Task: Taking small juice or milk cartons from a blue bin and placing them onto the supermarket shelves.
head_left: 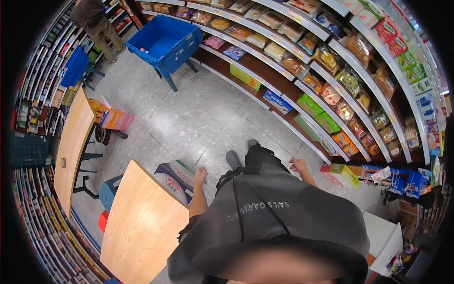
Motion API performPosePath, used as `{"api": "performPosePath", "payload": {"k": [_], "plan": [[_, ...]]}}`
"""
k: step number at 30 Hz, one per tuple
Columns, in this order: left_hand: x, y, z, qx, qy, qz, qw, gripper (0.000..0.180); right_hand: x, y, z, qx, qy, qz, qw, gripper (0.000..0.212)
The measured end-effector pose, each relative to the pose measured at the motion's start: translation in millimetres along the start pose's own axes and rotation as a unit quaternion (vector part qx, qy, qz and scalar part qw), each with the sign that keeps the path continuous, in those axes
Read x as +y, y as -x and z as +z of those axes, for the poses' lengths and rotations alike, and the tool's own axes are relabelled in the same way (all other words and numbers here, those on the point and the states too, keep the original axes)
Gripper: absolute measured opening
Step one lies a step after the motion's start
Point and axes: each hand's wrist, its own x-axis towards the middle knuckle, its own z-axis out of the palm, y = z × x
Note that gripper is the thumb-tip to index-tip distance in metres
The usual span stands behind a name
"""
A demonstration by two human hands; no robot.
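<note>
Our left hand (200,175) near centre, its finger state we cannot tell, beside a printed carton (171,181) left of centre, our right hand (298,165) right of centre, fingers loosely bent, slightly spread.

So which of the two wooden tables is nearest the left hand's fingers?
The nearer table, beside the box; the other table, farther left, carries a small round object.

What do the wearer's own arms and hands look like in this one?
The left hand and right hand are ungloved, with no visible wristbands. Each forearm is uncovered below the sleeve of a charcoal top, which has pale lettering and black cords on its chest.
</note>
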Motion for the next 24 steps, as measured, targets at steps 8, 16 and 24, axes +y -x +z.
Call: {"api": "performPosePath", "payload": {"k": [8, 16, 24], "plan": [[76.1, -16.8, -10.4, -0.065, -0.005, 0.054, 0.996, 0.038, -90.2, -36.4, 52.4, -0.069, 0.054, -0.006, 0.996, 0.043], [113.1, -107.1, -130.4, -0.062, -0.002, -0.031, 0.998, 0.044, -169.0, -75.5, 168.3, -0.099, 0.295, -0.090, 0.946, 0.054], [200.8, -232.3, -261.2, 0.036, -0.094, 0.021, 0.995, 0.036, -285.0, -146.3, 308.2, -0.075, 0.217, -0.075, 0.971, 0.052]]}}
